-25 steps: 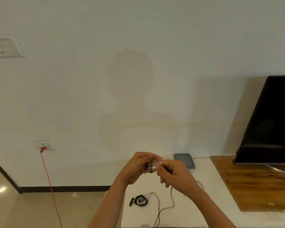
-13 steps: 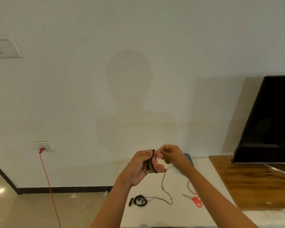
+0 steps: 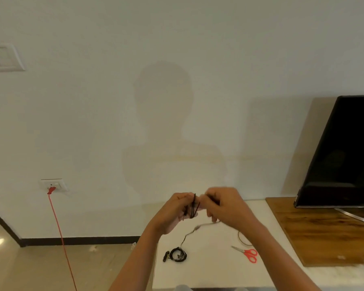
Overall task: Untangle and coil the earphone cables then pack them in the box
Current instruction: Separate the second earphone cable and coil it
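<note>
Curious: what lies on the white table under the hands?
A coiled black earphone, red scissors, a half-hidden thin loop. The left hand and right hand cover the table behind them.

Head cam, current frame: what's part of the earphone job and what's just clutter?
Job: left hand, right hand, cable looped on the left fingers, coiled earphones on the table. Box not visible.
Clutter: scissors, TV, wooden board, red cord, wall socket.
</note>
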`<move>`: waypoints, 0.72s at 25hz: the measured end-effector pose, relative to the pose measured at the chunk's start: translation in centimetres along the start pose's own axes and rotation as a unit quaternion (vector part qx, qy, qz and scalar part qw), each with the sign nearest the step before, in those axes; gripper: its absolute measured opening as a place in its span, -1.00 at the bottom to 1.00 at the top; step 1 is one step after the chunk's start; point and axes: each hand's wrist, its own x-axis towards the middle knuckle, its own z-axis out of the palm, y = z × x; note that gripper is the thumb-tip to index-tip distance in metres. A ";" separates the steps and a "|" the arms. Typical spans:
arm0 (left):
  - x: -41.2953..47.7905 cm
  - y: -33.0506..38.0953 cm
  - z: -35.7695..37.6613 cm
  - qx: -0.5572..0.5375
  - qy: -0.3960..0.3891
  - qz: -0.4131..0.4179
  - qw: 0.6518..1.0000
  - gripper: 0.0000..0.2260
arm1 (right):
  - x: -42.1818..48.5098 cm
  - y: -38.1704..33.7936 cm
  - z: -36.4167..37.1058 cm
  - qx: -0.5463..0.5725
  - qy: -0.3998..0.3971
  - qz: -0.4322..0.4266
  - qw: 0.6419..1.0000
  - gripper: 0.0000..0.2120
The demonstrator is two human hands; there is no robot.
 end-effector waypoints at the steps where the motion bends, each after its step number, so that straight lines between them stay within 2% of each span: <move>1: -0.1 0.2 0.6 0.004 -0.019 -0.005 1.000 -0.67 | 1.2 -0.1 -0.7 -0.023 0.015 -0.020 0.999 -0.70; 3: -0.1 0.4 1.1 -0.011 -0.044 -0.009 0.999 -0.63 | 3.3 0.4 -1.4 -0.001 0.010 -0.038 0.999 -0.71; 7: -0.2 1.5 1.2 -0.161 -0.068 0.000 0.985 -0.63 | 5.2 3.9 -0.1 0.181 -0.005 0.026 0.983 -0.75; 9: -0.1 2.4 1.4 -0.256 -0.045 0.036 0.965 -0.64 | 4.5 5.7 2.2 0.248 -0.023 0.059 0.967 -0.85; 11: 0.5 3.1 0.9 -0.297 -0.002 0.067 0.953 -0.64 | 2.4 6.1 4.9 0.236 -0.058 0.082 0.966 -0.74; 13: 1.2 3.3 -0.3 -0.228 0.051 0.085 0.969 -0.69 | -0.3 5.5 6.5 0.195 -0.103 0.079 0.972 -0.70; 15: 1.8 2.6 -1.9 -0.084 0.093 0.066 0.990 -0.70 | -2.1 4.3 6.3 0.129 -0.109 0.065 0.983 -0.77; 17: 1.6 1.6 -2.4 0.055 0.075 0.039 0.995 -0.68 | -2.1 2.5 4.1 0.057 -0.069 0.039 0.995 -0.82; 18: 1.5 1.1 -2.2 0.086 0.047 0.032 0.995 -0.67 | -1.4 1.6 2.7 0.017 -0.046 0.019 0.999 -0.82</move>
